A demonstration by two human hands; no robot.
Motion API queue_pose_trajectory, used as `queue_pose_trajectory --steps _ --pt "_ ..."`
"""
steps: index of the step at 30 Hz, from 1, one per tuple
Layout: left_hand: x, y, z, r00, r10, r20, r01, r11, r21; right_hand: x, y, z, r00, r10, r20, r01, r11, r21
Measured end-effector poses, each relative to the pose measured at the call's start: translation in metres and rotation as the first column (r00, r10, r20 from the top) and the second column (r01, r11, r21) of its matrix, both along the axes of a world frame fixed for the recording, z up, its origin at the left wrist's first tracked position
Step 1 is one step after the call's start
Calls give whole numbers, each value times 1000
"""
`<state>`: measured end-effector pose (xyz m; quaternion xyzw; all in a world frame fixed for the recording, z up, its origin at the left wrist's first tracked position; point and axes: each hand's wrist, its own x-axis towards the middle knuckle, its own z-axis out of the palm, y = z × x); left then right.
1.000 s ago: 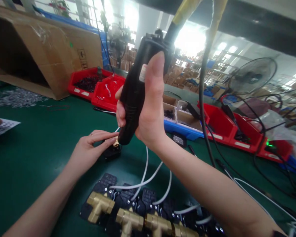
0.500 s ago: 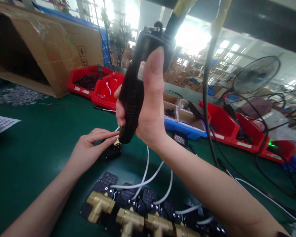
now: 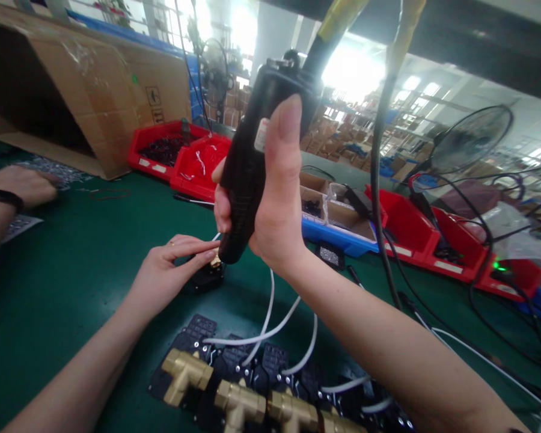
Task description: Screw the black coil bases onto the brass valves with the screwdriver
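My right hand (image 3: pixel 279 192) is wrapped round a black electric screwdriver (image 3: pixel 246 174), thumb along its upper body. The screwdriver tilts, nose down and to the left. Close to that nose, the thumb and finger of my left hand (image 3: pixel 162 273) pinch a small brass fitting (image 3: pixel 215 260). Below it is a black part (image 3: pixel 207 279), partly covered by my left fingers. The exact contact between screwdriver and part is hidden. In front of me lies a row of black units with brass tee fittings (image 3: pixel 187 370) and white cables (image 3: pixel 270 337).
Another person's hand (image 3: pixel 22 186) with a dark wristband reaches in at the left, over a printed sheet (image 3: pixel 24 227). Red bins (image 3: pixel 155 168) and a blue tray (image 3: pixel 342 240) line the back. A cardboard box (image 3: pixel 121 90) stands at left; black cables (image 3: pixel 379 150) hang at right.
The other person's hand has come further into view at the left, over the sheet and small pieces. My hands and the screwdriver hold nearly the same pose; the view has shifted slightly.
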<state>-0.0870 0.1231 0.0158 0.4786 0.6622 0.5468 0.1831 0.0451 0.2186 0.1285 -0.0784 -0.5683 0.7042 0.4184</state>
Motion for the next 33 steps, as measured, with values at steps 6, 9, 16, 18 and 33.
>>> queue_pose_trajectory --steps 6,9,16,18,33 --pt "-1 3 -2 1000 2 6 -2 1000 9 -2 -4 2 999 37 26 -38 999 23" --pt "-1 4 -2 1000 3 11 -3 1000 7 -4 -9 4 1000 18 9 -19 999 51" --pt "1 3 0 1000 -10 2 10 1000 0 -7 -2 -1 1000 13 4 -13 1000 0" --pt "1 3 0 1000 -3 1 3 1000 4 -4 1 2 999 47 20 -47 998 -30" --pt "5 -1 1 997 10 82 -9 1000 -6 -14 -25 11 978 157 137 -160 987 11"
